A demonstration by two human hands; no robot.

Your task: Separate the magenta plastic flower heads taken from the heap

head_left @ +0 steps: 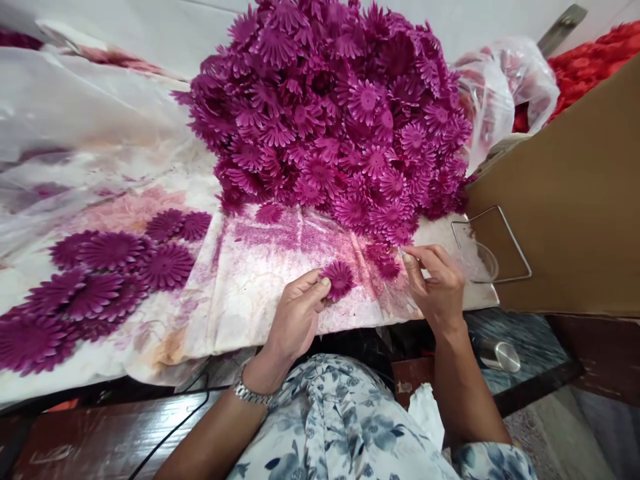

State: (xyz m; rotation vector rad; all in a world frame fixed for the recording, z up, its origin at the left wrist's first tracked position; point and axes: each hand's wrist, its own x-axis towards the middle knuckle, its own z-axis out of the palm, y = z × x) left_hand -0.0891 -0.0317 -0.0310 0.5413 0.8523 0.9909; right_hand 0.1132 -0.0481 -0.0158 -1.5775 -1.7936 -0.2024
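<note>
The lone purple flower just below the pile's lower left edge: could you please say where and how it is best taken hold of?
Probably pinch the flower by its near petal tips, coming from the wearer's side: it looks flat on the cloth with that edge free, while the pile crowds its far side.

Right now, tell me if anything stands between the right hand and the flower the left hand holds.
Loose flowers lie on the stained sheet between the right hand and the held flower; nothing else visible stands there.

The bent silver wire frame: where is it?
In the head view, the frame is at right, beside the right hand, partly in front of the brown cardboard.
</note>
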